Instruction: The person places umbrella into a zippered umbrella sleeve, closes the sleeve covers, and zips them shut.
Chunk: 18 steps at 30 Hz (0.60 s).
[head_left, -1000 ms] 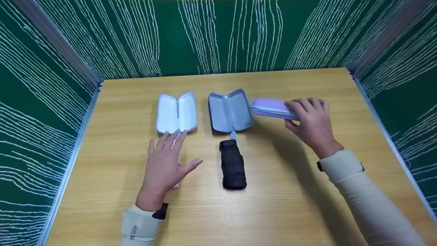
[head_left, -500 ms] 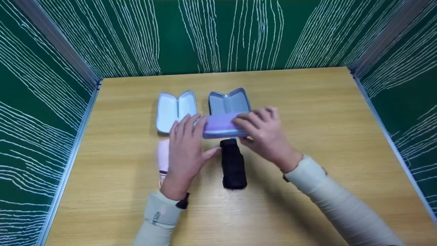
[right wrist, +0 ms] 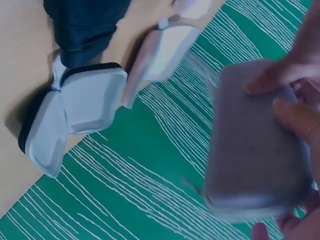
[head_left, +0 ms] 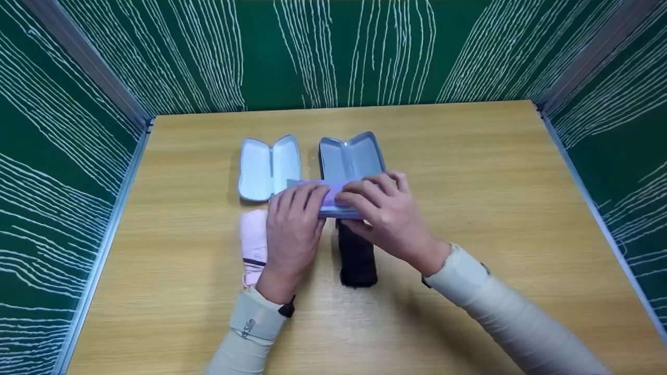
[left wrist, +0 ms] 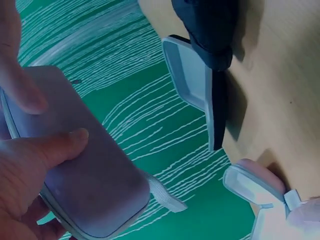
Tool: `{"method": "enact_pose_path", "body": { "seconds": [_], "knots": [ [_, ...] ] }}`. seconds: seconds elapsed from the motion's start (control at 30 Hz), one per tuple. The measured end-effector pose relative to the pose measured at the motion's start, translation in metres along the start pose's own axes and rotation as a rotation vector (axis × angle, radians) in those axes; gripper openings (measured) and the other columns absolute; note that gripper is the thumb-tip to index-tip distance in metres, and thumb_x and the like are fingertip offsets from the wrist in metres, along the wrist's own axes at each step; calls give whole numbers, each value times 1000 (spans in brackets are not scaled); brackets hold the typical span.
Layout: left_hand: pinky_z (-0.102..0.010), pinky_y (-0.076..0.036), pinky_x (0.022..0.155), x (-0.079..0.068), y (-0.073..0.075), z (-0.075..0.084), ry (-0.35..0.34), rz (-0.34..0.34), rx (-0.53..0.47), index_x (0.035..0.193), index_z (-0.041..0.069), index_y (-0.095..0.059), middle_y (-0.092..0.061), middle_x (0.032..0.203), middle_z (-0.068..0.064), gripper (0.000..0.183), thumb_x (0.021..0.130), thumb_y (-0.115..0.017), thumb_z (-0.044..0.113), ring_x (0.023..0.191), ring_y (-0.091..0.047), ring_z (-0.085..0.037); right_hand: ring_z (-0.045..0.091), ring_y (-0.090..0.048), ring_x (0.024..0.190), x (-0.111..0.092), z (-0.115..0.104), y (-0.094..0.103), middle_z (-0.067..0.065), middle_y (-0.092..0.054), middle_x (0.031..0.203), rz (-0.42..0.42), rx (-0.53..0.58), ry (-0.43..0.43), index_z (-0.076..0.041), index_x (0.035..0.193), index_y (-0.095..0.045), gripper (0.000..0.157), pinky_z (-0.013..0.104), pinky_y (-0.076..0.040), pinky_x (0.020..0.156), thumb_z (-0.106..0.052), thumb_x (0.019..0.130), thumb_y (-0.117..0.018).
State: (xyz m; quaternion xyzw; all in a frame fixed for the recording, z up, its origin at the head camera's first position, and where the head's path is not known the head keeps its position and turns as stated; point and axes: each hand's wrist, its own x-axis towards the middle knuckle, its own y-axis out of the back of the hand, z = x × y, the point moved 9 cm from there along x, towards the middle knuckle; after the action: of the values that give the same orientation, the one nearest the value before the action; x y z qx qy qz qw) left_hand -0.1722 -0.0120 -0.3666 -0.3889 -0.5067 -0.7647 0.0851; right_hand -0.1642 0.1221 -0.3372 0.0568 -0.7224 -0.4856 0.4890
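Head view: both hands are on one thing, the left hand (head_left: 294, 224) and the right hand (head_left: 388, 216) gripping opposite ends of a lilac case (head_left: 336, 188). From where I stand it looks held up off the table (head_left: 469, 156), in front of the open grey case (head_left: 359, 156) and over the top end of a black bundle (head_left: 358, 260). I'd guess it is light, with a stiff moulded shell, smooth enough to slide a little and hardly fragile. Best hold is probably at the ends, thumbs (left wrist: 60, 147) flat underneath, leaving the zip seam (head_left: 338, 210) free. Left wrist view catches a strap (left wrist: 167, 195) at one end. I can't make out the zip pull or tell whether anything is inside. Fingers cover much of the lid, the right wrist view smears it, and the left arm partly hides a pink bundle (head_left: 254, 234).
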Motion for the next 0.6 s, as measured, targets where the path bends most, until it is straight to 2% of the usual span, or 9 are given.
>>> {"method": "enact_pose_path", "body": {
  "seconds": [0.17, 0.3, 0.43, 0.6],
  "knots": [
    [-50, -45, 106, -5, 0, -10, 20, -15, -35, 127, 12, -68, -66, 129, -7, 38, 91, -80, 12, 123, -59, -31, 34, -56, 117, 0, 24, 24, 11, -64, 130, 18, 228, -120, -9, 127, -68, 64, 55, -39, 95, -34, 74, -94],
    [-53, -42, 110, -7, 3, -14, 18, -11, -89, 128, 12, -65, -64, 132, -8, 44, 88, -83, 12, 128, -58, -32, 25, -52, 126, -5, 51, 35, 6, -60, 135, -9, 459, -271, -9, 132, -64, 65, 50, -40, 105, -27, 77, -94],
    [-54, -38, 114, -7, 7, -15, -16, 22, -156, 125, 9, -63, -63, 132, -9, 46, 85, -85, 6, 129, -57, -33, 20, -54, 125, -13, 68, 33, 1, -60, 134, -36, 684, -408, -7, 134, -62, 63, 45, -46, 103, -11, 78, -92],
    [-53, -36, 115, -7, 11, -15, -52, 57, -234, 118, 4, -59, -63, 131, -12, 50, 77, -83, -10, 127, -58, -34, 29, -63, 116, -21, 72, 19, 8, -65, 129, -101, 936, -505, 0, 131, -60, 57, 42, -54, 95, 5, 81, -85]
  ]
}}
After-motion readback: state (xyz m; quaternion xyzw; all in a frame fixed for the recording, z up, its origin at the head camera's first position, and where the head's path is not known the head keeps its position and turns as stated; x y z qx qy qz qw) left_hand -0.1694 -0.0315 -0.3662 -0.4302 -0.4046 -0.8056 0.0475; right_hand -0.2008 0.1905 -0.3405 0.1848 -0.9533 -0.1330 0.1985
